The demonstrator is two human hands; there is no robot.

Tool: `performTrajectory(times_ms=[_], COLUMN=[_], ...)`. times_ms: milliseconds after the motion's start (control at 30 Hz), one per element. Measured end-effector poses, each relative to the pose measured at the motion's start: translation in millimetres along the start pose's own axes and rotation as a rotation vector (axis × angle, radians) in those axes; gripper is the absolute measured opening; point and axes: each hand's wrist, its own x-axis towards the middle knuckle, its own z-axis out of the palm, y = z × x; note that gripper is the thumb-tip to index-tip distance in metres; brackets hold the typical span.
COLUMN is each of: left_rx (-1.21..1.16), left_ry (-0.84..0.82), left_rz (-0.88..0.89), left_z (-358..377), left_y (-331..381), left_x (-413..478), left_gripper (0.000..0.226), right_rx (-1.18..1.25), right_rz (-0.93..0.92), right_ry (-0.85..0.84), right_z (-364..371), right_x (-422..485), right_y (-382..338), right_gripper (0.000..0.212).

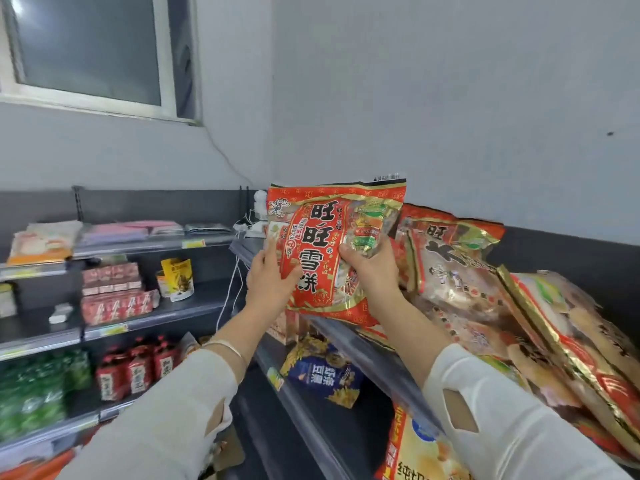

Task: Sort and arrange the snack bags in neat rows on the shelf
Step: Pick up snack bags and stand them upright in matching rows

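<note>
A red and gold snack bag (329,244) with large black characters stands upright at the left end of the top shelf (367,355). My left hand (268,282) grips its lower left edge. My right hand (370,268) grips its right side. Both arms are in white sleeves. To the right, several similar large snack bags (460,271) lean and lie in a loose pile along the shelf, reaching toward the lower right (571,358).
Below the top shelf lie a blue snack bag (322,372) and a yellow bag (419,452). A second shelf unit (145,317) on the left holds red cartons, red bottles, green packs and a yellow pouch. White cables hang in the corner (232,289).
</note>
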Motion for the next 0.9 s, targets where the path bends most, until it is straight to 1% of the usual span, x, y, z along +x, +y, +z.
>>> performTrajectory(times_ms=[67,133,333,433,500,567,633,700,767,833,867,900], left_rx=[0.011,0.034,0.039,-0.009,-0.042,-0.067,-0.083,-0.114,-0.184,-0.278,-0.327,-0.366], left_ry=[0.006,0.032,0.088,0.048,-0.019,-0.060,-0.079,-0.124,-0.185,-0.240,-0.260,-0.276], left_rz=[-0.036,-0.065,-0.101,-0.114,-0.110,-0.062,-0.025,-0.009,0.010,0.005,-0.007,-0.028], left_z=[-6,-15,-32,-36,-37,-32,-21,-5,15,35,47,58], left_y=[-22,-44,-114,-146,-163,-172,-177,-182,-184,-184,-186,-188], left_x=[19,41,136,195,234,267,296,320,346,371,384,395], left_gripper=[0.072,0.072,0.070,0.071,0.079,0.081,0.074,0.076,0.081,0.078,0.081,0.092], right_rx=[0.017,0.039,0.004,-0.012,-0.013,-0.025,-0.052,-0.105,-0.144,-0.151,-0.160,-0.181], right_rz=[-0.003,0.000,-0.001,0.019,0.028,0.023,0.022,0.030,0.033,0.022,0.013,0.007], right_ry=[-0.023,-0.051,-0.050,-0.017,0.005,0.041,0.085,0.122,0.159,0.211,0.234,0.256], right_z=[29,61,164,212,236,250,256,256,252,247,243,241], right_x=[19,38,110,149,176,202,228,251,275,298,308,319], right_y=[16,26,60,67,71,75,81,86,89,91,92,93], right_gripper=[0.085,0.079,0.080,0.076,0.077,0.080,0.077,0.074,0.074,0.076,0.079,0.082])
